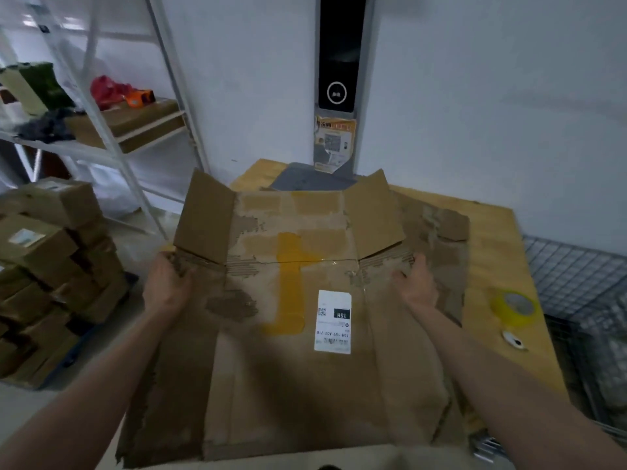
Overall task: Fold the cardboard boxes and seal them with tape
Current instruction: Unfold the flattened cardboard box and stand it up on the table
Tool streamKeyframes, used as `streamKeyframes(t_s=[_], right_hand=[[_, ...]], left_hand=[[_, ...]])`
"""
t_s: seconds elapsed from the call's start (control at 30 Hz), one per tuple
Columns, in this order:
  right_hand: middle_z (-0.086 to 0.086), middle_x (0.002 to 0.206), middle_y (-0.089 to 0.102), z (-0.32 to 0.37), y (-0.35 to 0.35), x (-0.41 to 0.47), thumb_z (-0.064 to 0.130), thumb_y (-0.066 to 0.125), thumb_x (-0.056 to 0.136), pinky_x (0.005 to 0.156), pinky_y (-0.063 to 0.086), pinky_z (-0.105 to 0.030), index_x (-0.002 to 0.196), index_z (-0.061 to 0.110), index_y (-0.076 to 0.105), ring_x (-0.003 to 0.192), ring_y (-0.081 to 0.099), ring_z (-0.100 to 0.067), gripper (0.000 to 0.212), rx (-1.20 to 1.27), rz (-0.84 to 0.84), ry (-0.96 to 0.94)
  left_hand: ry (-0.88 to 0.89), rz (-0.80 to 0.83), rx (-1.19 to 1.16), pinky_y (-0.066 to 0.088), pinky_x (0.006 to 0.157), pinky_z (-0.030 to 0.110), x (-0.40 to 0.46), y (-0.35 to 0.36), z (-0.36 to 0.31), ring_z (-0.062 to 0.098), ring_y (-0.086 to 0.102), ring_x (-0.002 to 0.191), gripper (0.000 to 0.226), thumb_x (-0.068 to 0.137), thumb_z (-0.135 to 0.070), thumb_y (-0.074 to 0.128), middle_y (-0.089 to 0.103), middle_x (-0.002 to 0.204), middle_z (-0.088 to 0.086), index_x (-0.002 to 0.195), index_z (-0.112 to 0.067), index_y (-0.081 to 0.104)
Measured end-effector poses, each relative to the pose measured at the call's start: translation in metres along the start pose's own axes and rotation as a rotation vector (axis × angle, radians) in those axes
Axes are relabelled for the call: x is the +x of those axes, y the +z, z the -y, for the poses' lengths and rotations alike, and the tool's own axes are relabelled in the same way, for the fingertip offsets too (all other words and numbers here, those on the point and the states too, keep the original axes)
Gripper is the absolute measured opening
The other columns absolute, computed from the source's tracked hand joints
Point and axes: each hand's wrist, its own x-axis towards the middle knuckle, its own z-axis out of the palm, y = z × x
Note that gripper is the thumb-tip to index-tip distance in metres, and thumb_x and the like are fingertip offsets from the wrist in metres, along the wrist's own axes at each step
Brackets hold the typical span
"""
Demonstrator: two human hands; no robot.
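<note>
Hands (166,283) (415,283) gripping cardboard box (291,300) edges

A white label (333,321) is sitting on the flattened box (288,300), upside down to the camera, showing "15H" in a black block, "15H 159 A03 210" below it and a QR code. The orange poster (335,144) on the wall panel is carrying print too blurred to read.

A flattened cardboard box (288,300) lies on the tabletop (492,239); a tape roll (515,308) sits to its right, stacked boxes (51,266) left.
</note>
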Motion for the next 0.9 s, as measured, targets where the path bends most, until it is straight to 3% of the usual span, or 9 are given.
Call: streamKeyframes(t_s=[0.1, 0.27, 0.5, 0.67, 0.9], right_hand=[[-0.012, 0.122, 0.064, -0.007, 0.002, 0.037, 0.022, 0.058, 0.099, 0.082, 0.051, -0.041, 0.142, 0.013, 0.038, 0.109, 0.063, -0.036, 0.048, 0.018, -0.035, 0.067], [-0.013, 0.131, 0.062, -0.020, 0.011, 0.118, 0.026, 0.058, 0.098, 0.088, 0.056, -0.051, 0.150, 0.016, 0.031, 0.110, 0.064, -0.036, 0.059, 0.054, -0.066, 0.147], [-0.016, 0.128, 0.061, -0.036, 0.011, 0.230, 0.023, 0.061, 0.096, 0.087, 0.055, -0.053, 0.145, 0.010, 0.037, 0.109, 0.062, -0.038, 0.056, 0.100, -0.103, 0.174], [-0.020, 0.127, 0.060, -0.052, 0.009, 0.287, 0.017, 0.063, 0.096, 0.086, 0.050, -0.044, 0.142, 0.004, 0.041, 0.114, 0.060, -0.040, 0.052, 0.082, -0.123, 0.267], [-0.020, 0.132, 0.058, -0.073, 0.026, 0.334, 0.021, 0.062, 0.096, 0.093, 0.048, -0.046, 0.140, 0.006, 0.041, 0.120, 0.057, -0.041, 0.050, 0.052, -0.104, 0.359]], left_hand=[[0.067, 0.043, -0.015, 0.047, 0.090, 0.050, 0.046, 0.034, -0.033, 0.042, 0.057, 0.113, 0.044, 0.093, -0.019, 0.066, 0.058, 0.125, 0.022, 0.129, -0.002, 0.047], [0.149, 0.120, -0.029, 0.046, 0.089, 0.048, 0.121, 0.103, -0.088, 0.043, 0.055, 0.114, 0.049, 0.091, -0.016, 0.068, 0.057, 0.126, 0.025, 0.132, 0.001, 0.046], [0.179, 0.182, -0.020, 0.047, 0.090, 0.048, 0.204, 0.195, -0.168, 0.042, 0.057, 0.116, 0.050, 0.090, -0.018, 0.070, 0.058, 0.127, 0.022, 0.132, -0.003, 0.047], [0.226, 0.236, 0.054, 0.044, 0.096, 0.048, 0.243, 0.255, -0.215, 0.045, 0.052, 0.121, 0.053, 0.093, -0.013, 0.067, 0.053, 0.133, 0.027, 0.138, 0.002, 0.044], [0.210, 0.394, 0.094, 0.047, 0.088, 0.048, 0.297, 0.338, -0.239, 0.044, 0.054, 0.114, 0.050, 0.096, -0.018, 0.065, 0.050, 0.134, 0.024, 0.137, 0.001, 0.042]])
